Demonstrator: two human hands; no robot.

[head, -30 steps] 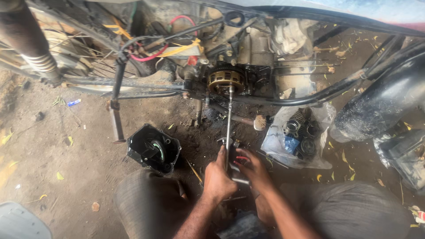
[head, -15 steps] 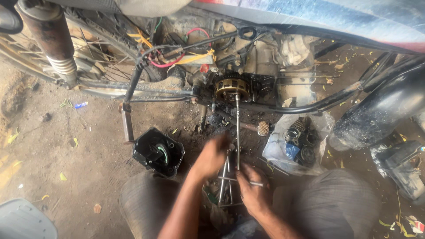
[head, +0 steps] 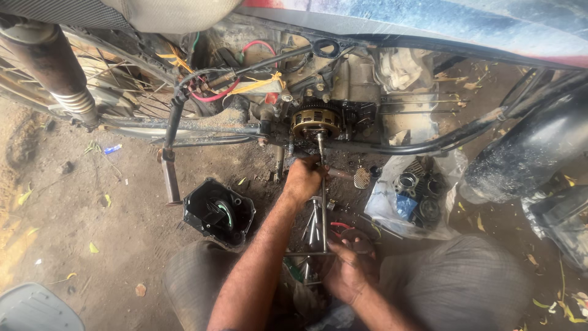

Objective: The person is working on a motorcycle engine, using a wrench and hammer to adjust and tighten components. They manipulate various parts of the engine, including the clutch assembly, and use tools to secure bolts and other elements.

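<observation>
Reaching up toward the engine, the left hand (head: 303,178) closes around the upper end of a long T-handle wrench (head: 323,196), just below the round brass-coloured clutch (head: 315,122) on the side of the motorcycle engine (head: 343,92). The wrench shaft runs straight down from the clutch to the right hand (head: 349,270), whose fingers curl around the crossbar at its lower end, well below the clutch. A few loose metal tools (head: 311,224) lie on the ground beside the shaft. Lower left of the clutch, a black engine cover (head: 218,211) sits open-side up on the dirt. Lower right of the clutch, a clear plastic bag (head: 413,196) holds dark engine parts. Far left of the clutch stands a rusty rear shock absorber (head: 61,79).
</observation>
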